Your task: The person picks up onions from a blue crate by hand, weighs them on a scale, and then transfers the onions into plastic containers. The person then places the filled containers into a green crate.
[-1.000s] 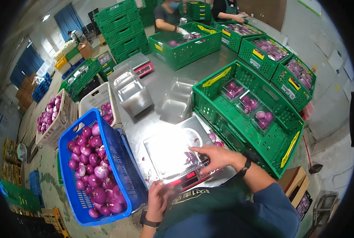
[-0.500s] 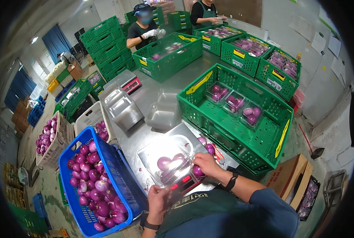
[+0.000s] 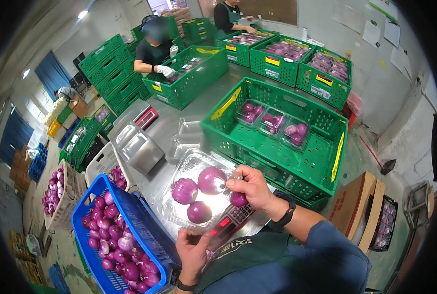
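A clear plastic clamshell container (image 3: 172,211) with three purple onions (image 3: 212,180) in it is held over the weighing scale (image 3: 227,226). My left hand (image 3: 193,249) pinches its near edge between thumb and fingers. My right hand (image 3: 254,188) grips its right edge, thumb on top. Light glares off the plastic between the onions. Just below my right fingers, a loose onion (image 3: 238,199) shows beside the scale's keypad. Red digits are lit on the scale's display.
Left of me stands a blue basket (image 3: 165,240) full of onions. Stacked empty clamshells (image 3: 139,147) sit on the metal table. A green crate (image 3: 272,164) at the right holds three packed clamshells (image 3: 272,122). Across the table, a person (image 3: 155,49) reaches into another crate.
The container has come up nearer to me and spread flatter into view, its onions now showing more fully. The person across has lowered a gloved hand into their crate. My view has shifted slightly.
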Tool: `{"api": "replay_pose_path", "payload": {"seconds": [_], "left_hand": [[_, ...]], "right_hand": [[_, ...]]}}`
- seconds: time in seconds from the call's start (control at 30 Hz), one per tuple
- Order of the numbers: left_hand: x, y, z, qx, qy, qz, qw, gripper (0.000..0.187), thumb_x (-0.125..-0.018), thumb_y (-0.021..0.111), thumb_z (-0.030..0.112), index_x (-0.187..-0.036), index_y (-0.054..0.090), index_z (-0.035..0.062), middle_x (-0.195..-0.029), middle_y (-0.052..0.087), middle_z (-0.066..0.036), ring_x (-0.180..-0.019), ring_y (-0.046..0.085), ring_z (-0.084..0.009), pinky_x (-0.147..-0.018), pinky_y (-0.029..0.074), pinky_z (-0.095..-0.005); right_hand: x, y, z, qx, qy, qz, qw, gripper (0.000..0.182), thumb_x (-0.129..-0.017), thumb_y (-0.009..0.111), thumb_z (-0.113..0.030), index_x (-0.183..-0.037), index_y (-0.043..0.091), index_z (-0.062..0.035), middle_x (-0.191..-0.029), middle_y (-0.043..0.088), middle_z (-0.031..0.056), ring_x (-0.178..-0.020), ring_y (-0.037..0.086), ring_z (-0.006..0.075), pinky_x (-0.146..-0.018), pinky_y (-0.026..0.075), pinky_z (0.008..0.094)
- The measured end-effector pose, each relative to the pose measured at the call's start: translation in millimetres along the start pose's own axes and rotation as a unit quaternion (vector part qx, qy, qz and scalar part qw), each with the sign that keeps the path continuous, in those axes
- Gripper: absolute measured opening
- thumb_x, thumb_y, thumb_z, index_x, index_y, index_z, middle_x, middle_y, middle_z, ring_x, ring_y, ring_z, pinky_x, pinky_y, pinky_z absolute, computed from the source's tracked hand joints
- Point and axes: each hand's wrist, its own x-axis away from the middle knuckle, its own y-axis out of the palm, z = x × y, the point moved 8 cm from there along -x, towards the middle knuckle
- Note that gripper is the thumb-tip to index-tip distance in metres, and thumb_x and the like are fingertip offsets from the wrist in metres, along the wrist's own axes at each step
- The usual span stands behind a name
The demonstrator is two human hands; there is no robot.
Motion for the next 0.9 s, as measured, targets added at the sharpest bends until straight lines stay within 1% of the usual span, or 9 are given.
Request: {"api": "replay_pose_path", "payload": {"seconds": [0.13,0.23,0.33,0.4,0.47,0.53,0.67,0.77,0.9], "left_hand": [[-8.4,10.6,-13.7,0.004,-0.048,-0.029,0.998,0.026,-0.089,0.074,-0.005,-0.111,0.061,0.0009,-0.105,0.072,-0.007,-0.094,0.067,-0.0122,-0.083,0.054,-0.0267],[-7.5,19.3,-0.3,0.007,-0.062,-0.036,0.997,0.021,-0.09,0.072,-0.007,-0.108,0.062,-0.0005,-0.102,0.073,-0.009,-0.092,0.068,-0.0132,-0.085,0.055,-0.0275],[-6.2,-13.5,0.1,-0.009,-0.021,-0.005,1.0,0.018,-0.09,0.071,-0.008,-0.104,0.064,-0.0009,-0.099,0.073,-0.01,-0.089,0.069,-0.0142,-0.082,0.057,-0.028],[-3.3,-33.2,15.1,-0.009,0.005,0.041,0.999,0.017,-0.089,0.071,-0.008,-0.102,0.064,-0.0008,-0.094,0.071,-0.012,-0.081,0.069,-0.0158,-0.073,0.058,-0.0279],[1.6,-59.0,19.4,-0.032,0.02,0.088,0.995,0.014,-0.089,0.071,-0.006,-0.099,0.063,0.0001,-0.091,0.07,-0.012,-0.076,0.067,-0.0153,-0.071,0.057,-0.027],[4.5,-79.9,20.8,-0.029,0.045,0.13,0.99,0.011,-0.089,0.071,-0.003,-0.095,0.062,0.001,-0.087,0.069,-0.011,-0.072,0.065,-0.0146,-0.068,0.055,-0.0265],[6.1,-109.4,11.0,-0.071,0.049,0.169,0.982,0.008,-0.095,0.068,0.003,-0.096,0.06,0.0027,-0.085,0.067,-0.009,-0.067,0.062,-0.0138,-0.06,0.053,-0.0271],[3.1,-108.7,10.2,-0.077,0.04,0.182,0.979,0.009,-0.095,0.068,0.004,-0.096,0.059,0.0037,-0.083,0.065,-0.008,-0.066,0.061,-0.0136,-0.059,0.052,-0.0268],[-6.0,-105.4,7.1,-0.081,0.038,0.17,0.981,0.01,-0.096,0.069,0.005,-0.097,0.059,0.0033,-0.084,0.066,-0.009,-0.066,0.062,-0.0141,-0.058,0.052,-0.0261]], "right_hand": [[0.1,-20.3,-28.2,0.022,-0.074,0.059,0.995,0.021,-0.089,0.078,-0.012,-0.082,0.058,-0.0106,-0.078,0.067,-0.0002,-0.068,0.06,0.0047,-0.058,0.048,0.0236],[-3.0,-58.5,-54.4,0.032,-0.107,0.133,0.985,0.018,-0.089,0.076,-0.01,-0.082,0.059,-0.0102,-0.077,0.061,-0.0067,-0.066,0.052,0.0036,-0.059,0.043,0.0222],[0.1,-116.2,-95.8,0.074,-0.175,0.245,0.951,0.017,-0.088,0.076,-0.01,-0.082,0.06,-0.0104,-0.075,0.058,-0.007,-0.066,0.049,0.0032,-0.058,0.042,0.0237],[8.2,-152.4,-131.4,0.162,-0.204,0.288,0.922,0.021,-0.087,0.078,-0.014,-0.08,0.059,-0.0097,-0.073,0.057,-0.0062,-0.065,0.048,0.0036,-0.057,0.041,0.0243],[19.4,-192.9,-160.2,0.377,-0.208,0.38,0.819,0.032,-0.085,0.082,-0.021,-0.074,0.055,-0.0071,-0.067,0.055,-0.0028,-0.063,0.048,0.0073,-0.056,0.04,0.0278],[23.7,-228.8,-171.1,0.479,-0.213,0.414,0.744,0.042,-0.081,0.085,-0.027,-0.071,0.052,-0.0036,-0.064,0.052,0.0031,-0.06,0.049,0.0131,-0.056,0.041,0.0323],[37.6,-278.1,-166.8,0.656,-0.075,0.436,0.612,0.046,-0.077,0.082,-0.04,-0.077,0.058,-0.0015,-0.072,0.063,0.0158,-0.068,0.061,0.0354,-0.063,0.048,0.0462],[40.4,-317.7,-151.9,0.701,0.036,0.422,0.574,0.048,-0.078,0.077,-0.047,-0.085,0.064,-0.0019,-0.084,0.069,0.0206,-0.083,0.067,0.0422,-0.072,0.052,0.0512],[39.8,-355.8,-144.7,0.672,0.123,0.429,0.591,0.052,-0.082,0.073,-0.049,-0.095,0.067,0.0011,-0.098,0.072,0.0261,-0.095,0.069,0.044,-0.084,0.055,0.0506]]}}
